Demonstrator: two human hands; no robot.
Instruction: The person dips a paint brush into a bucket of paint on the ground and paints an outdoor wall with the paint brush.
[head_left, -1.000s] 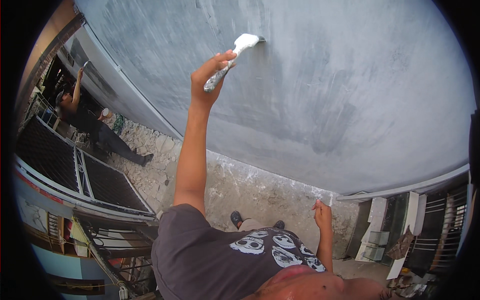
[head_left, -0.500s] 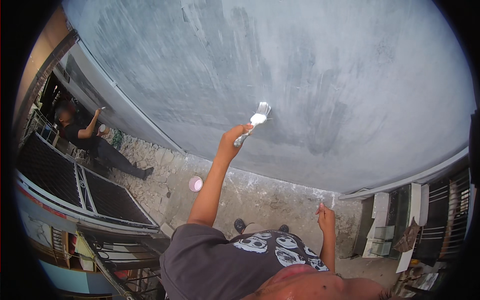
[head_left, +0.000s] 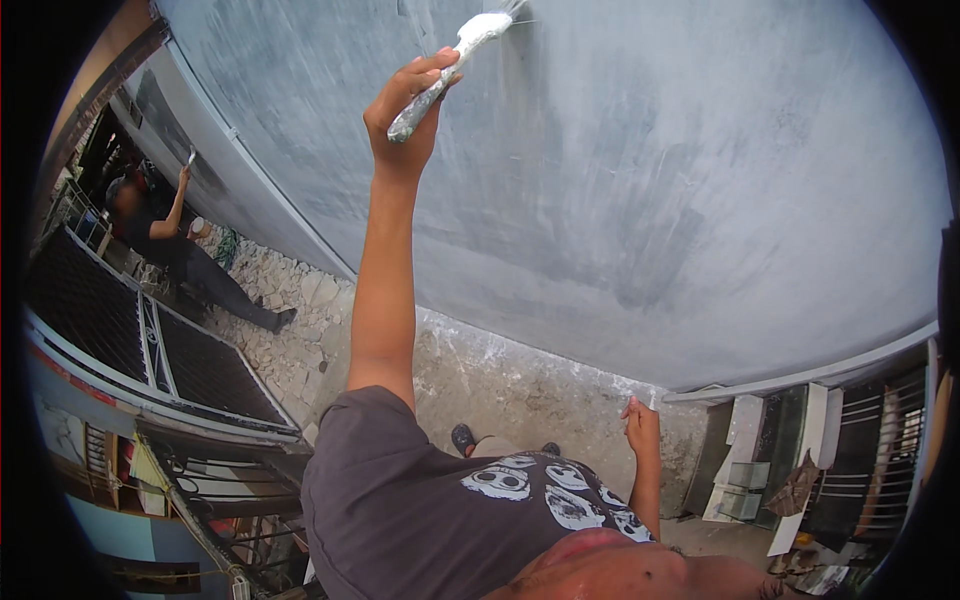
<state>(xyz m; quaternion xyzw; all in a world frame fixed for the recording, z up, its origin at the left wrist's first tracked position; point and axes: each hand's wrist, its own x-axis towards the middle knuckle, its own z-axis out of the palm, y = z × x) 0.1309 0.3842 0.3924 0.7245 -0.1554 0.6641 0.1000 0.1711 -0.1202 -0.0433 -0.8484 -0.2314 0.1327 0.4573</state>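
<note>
- The left grip (head_left: 393, 105) is clamped around the handle of a paintbrush (head_left: 484, 29), high against the wall (head_left: 620, 170), toward the upper edge of the view; the bristle tips are partly cut off there, so how firmly they press cannot be told.
- Drips seem the likeliest trouble: thick white paint coats the brush's neck, and with the handle slanting downward it could run onto the fingers or the raised forearm.
- The smeared handle may turn slick, letting the brush twist or drop to the concrete ground (head_left: 540, 405) along the wall's lower edge.
- Patchy cover is possible, since the wall carries uneven light and dark streaks; too little paint or a light touch would leave more.
- The right grip (head_left: 642, 428) hangs low, fingers partly curled, with nothing visible in it; whether the fingertips meet cannot be told.
- A foot could turn on the loose rubble (head_left: 285, 280), jagged and pale, beyond the left end of the concrete, if the person steps that way.
- The wall is broad, matt and grey, bowed by the lens; the concrete is rough, with white splashes at the wall's foot.
- Flat, straight-edged boards (head_left: 745, 425) stand past the wall's lower right corner, beside a crumpled brown scrap (head_left: 794, 488).
</note>
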